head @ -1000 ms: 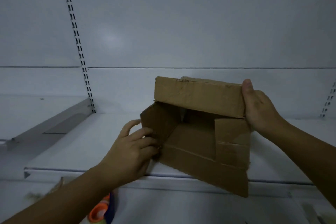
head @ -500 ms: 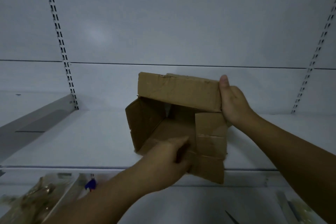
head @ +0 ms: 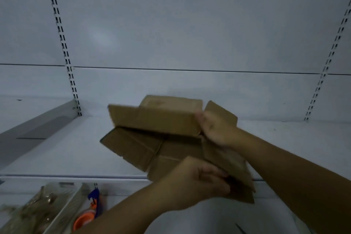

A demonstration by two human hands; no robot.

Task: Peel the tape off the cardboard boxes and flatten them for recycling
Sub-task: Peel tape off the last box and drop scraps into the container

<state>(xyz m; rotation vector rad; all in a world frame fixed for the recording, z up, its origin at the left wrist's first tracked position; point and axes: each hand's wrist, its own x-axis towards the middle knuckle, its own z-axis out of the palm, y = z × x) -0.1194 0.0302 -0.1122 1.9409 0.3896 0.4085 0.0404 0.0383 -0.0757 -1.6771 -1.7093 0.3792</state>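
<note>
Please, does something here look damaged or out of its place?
Only the cardboard box looks odd: skewed and half collapsed, flaps splayed, held by the left hand and right hand over the shelf. That fits flattening. A crumpled brownish heap lies below left, too blurred to identify.

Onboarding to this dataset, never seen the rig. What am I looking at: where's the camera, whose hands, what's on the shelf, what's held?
There is no machine here. A person works with bare hands, and every picture comes from one wide-angle camera worn on their head, looking forward and down. The left hand comes in from the bottom and grips a near flap of a brown cardboard box. The right hand holds the right end of its upper panel. The box is partly collapsed, flaps splayed, over a white shelf with slotted uprights behind. Below the shelf edge, bottom left, lie an orange and blue tool and a clear tray of brownish scraps, both too blurred to name surely.
</note>
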